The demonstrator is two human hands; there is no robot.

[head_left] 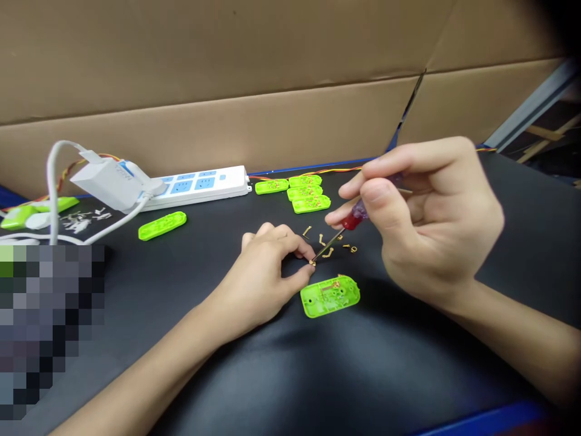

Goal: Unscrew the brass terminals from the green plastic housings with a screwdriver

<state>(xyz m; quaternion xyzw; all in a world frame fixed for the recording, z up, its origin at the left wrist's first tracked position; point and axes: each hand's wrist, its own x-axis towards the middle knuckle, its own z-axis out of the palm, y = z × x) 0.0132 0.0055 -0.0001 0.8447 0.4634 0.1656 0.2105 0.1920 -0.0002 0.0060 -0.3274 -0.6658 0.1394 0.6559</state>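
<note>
My right hand grips a screwdriver with a red and purple see-through handle, its shaft slanting down to the left. Between the thumb and index finger of my left hand is a small brass piece, and the screwdriver's tip meets it. Just in front of the fingertips lies a bright green plastic shell, hollow side up, with a few brass bits inside. Loose brass contacts are scattered on the black tabletop beyond the screwdriver shaft.
Several green shells with brass parts sit at the back. A white power strip with a plugged-in adapter stands back left, cables looping beside it. Another green shell and small silvery pieces lie left. Cardboard walls the back.
</note>
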